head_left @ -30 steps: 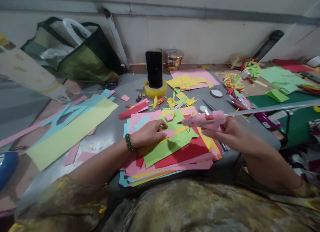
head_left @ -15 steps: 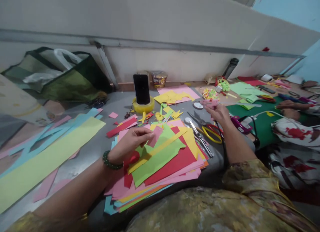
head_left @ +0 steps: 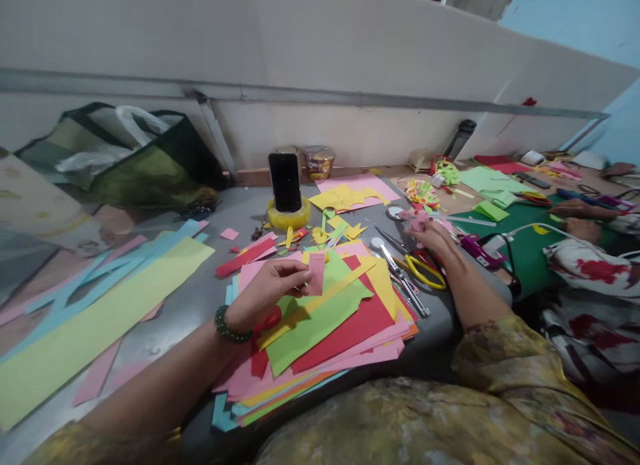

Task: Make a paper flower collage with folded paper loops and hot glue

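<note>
My left hand (head_left: pixel 275 286), with a dark green bead bracelet on the wrist, pinches a small pink paper piece (head_left: pixel 316 275) upright. It is above a pile of coloured paper sheets, where a light green sheet (head_left: pixel 313 325), a yellow strip (head_left: pixel 345 288) and a red sheet (head_left: pixel 350 331) lie on top. Stretched out to the right, my right hand (head_left: pixel 434 237) has its fingers closed on a pink paper cut-out (head_left: pixel 415 219), whose exact shape is unclear. Scissors with yellow and red handles (head_left: pixel 424 271) and a silver utility knife (head_left: pixel 403 278) lie just below that hand.
A phone (head_left: pixel 285 183) leans upright on a yellow tape roll (head_left: pixel 289 215), near a noodle cup (head_left: pixel 318 163). Yellow scraps (head_left: pixel 345 198) lie behind the pile. Long paper strips (head_left: pixel 115 318) and a green bag (head_left: pixel 145 158) are on the left. Another person's hands (head_left: pixel 583 218) rest at the right.
The pink paper piece in my left hand has turned from slanted to upright. My right hand has shifted slightly left and down with the pink cut-out, baring more of the white disc.
</note>
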A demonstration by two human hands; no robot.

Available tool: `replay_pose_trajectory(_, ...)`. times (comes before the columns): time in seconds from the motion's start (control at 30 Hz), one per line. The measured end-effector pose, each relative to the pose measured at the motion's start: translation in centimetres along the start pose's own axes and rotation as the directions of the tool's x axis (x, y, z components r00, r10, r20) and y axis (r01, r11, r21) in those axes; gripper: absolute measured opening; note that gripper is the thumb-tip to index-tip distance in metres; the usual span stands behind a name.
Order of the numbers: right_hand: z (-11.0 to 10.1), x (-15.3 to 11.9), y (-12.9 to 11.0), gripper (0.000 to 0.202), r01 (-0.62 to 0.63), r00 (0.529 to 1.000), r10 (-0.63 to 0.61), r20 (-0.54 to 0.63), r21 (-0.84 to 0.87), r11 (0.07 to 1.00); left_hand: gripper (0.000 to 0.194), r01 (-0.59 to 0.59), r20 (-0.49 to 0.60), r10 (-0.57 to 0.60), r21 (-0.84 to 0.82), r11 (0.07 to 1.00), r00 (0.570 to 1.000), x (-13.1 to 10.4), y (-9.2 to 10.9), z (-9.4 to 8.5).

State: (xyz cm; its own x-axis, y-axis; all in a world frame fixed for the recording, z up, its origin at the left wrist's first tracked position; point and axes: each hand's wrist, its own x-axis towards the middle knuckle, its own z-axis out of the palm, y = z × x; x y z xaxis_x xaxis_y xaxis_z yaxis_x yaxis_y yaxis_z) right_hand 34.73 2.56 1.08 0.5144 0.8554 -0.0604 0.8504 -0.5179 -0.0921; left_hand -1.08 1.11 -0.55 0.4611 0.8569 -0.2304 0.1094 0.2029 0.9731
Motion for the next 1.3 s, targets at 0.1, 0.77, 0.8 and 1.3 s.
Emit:
replay_pose_trajectory(0.1, -1.1, -1.6, 0.6, 0.04, 0.058, 0.998, -0.058, 0.004, -0.047, 0.997, 0.038, 0.023, 0.004, -0.022, -0.04, 0.999, 1.0, -0.1, 0.0, 0.2)
replay_pose_trajectory(0.77, 4.0, -11.7, -9.2, 0.02, 0.862, 0.29, -0.807, -0.515, 0.506, -0.013, 0.034, 0.04, 0.063, -0.03, -0.158, 0.987, 0.998, -0.3, -1.2, 1.0)
replay_pose_trajectory(0.8, 4.1, -11.8, -9.3, 0.02, 0.792, 0.392, -0.793, -0.466, 0.609, 0.034, 0.032, 0.011, 0.053, -0.004, -0.127, 0.992, 0.999, -0.3, -1.3, 1.0)
replay_pose_trajectory(1.3, 4.4, -11.5, -10.4, 0.047, 0.122, 0.72, -0.69, 0.072, 0.966, 0.228, 0.019, -0.201, 0.067, 0.191, 0.215, 0.956, 0.979, -1.0, -1.0, 1.8)
